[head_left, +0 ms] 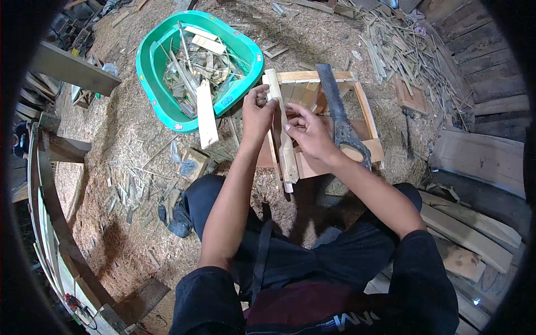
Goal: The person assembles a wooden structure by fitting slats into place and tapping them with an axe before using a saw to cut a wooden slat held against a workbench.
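Observation:
A shaped strip of pale wood (288, 158) with a narrowed middle lies lengthwise over the left side of a wooden frame (367, 109). My left hand (259, 116) is at the strip's left edge, fingers curled and thumb tip against the wood. Whether something small sits in those fingers is hidden. Across from it, my right hand (312, 135) has its fingers bent and apart, the tips by the strip's narrow part. A handsaw (334, 103) with a dark blade rests over the frame, to the right of my right hand, its handle toward me.
A green plastic tub (146, 72) full of wood offcuts stands left of the frame. Scrap sticks (393, 47) are heaped at the back right. Boards (469, 229) lie to my right. Wood shavings cover the floor, and a wooden beam (78, 70) juts in from the left.

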Available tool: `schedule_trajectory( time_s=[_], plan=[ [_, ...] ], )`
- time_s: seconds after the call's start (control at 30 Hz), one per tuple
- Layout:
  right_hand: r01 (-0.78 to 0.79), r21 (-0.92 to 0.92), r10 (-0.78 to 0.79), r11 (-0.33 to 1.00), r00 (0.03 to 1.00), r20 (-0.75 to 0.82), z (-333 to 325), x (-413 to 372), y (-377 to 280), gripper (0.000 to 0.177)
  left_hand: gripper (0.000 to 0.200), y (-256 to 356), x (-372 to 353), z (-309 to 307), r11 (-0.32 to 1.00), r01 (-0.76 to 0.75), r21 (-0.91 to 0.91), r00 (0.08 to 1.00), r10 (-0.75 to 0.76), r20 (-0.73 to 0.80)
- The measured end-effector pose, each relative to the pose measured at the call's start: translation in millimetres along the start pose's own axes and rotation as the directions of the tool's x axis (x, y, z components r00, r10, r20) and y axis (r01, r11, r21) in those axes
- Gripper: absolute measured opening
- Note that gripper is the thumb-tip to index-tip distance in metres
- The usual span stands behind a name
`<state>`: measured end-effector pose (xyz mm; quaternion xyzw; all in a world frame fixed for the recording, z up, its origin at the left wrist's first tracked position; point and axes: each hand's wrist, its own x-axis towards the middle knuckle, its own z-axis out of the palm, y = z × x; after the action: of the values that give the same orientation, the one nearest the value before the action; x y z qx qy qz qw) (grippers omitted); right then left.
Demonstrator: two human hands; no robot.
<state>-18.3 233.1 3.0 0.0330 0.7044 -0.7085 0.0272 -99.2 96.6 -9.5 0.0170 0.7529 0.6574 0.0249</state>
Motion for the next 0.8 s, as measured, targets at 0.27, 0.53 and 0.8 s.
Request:
schedule_trajectory(
  time_s=[0.27, 0.53, 0.8],
  plan=[
    [-0.142, -0.018, 0.142, 0.99, 0.99, 0.004, -1.3, -2.5, -19.0, 0.041, 0.045, -7.0, 3.0, -2.8, 1.0, 0.013, -0.006, 1.0, -0.013, 0.025],
    [-0.148, -0.022, 0.148, 0.989, 0.989, 0.025, -5.8, 4.1, -3.0, 0.036, 0.044, 1.4, -1.0, -3.1, 1.0, 0.028, -0.013, 0.999, -0.028, 0.029],
    [-0.247, 0.025, 0.247, 0.969, 0.969, 0.024, -3.0, -0.8, -24.1, 0.033, 0.043, 0.7, 1.6, -3.0, 0.995, 0.079, -0.057, 0.996, -0.078, 0.031]
  ],
)
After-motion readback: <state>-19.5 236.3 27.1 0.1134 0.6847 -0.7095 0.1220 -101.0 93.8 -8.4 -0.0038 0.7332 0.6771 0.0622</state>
